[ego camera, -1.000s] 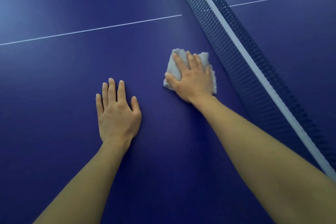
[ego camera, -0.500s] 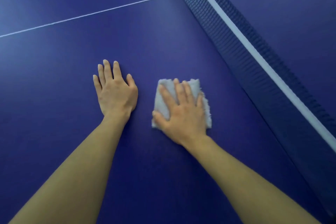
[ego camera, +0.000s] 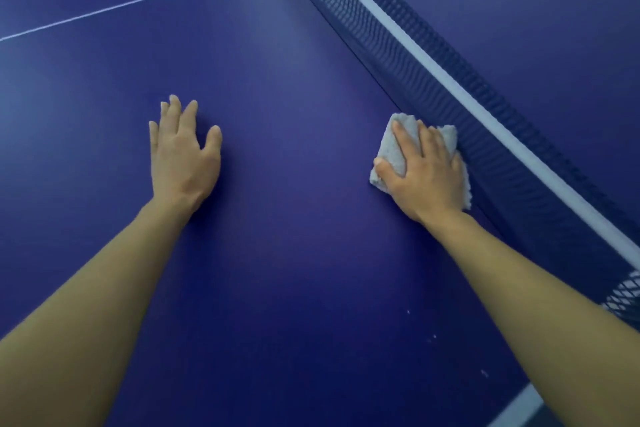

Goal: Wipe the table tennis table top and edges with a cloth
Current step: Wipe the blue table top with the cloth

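The blue table tennis table top point(ego camera: 294, 253) fills the view. My right hand point(ego camera: 427, 173) presses flat on a folded light grey cloth point(ego camera: 393, 146), fingers spread over it, right at the foot of the net. The cloth's right edge touches the net's base. My left hand point(ego camera: 183, 152) lies flat and open on the bare table surface, about a forearm's width left of the cloth, holding nothing.
The dark net point(ego camera: 450, 87) with its white top band runs diagonally from top centre to the right edge. A thin white centre line point(ego camera: 131, 3) crosses the upper left. The white edge stripe point(ego camera: 519, 406) shows at bottom right, with small white specks point(ego camera: 433, 336) nearby.
My right hand has slid the cloth to the right, from beside my left hand up against the net. My left hand stays flat on the table; the view has shifted.
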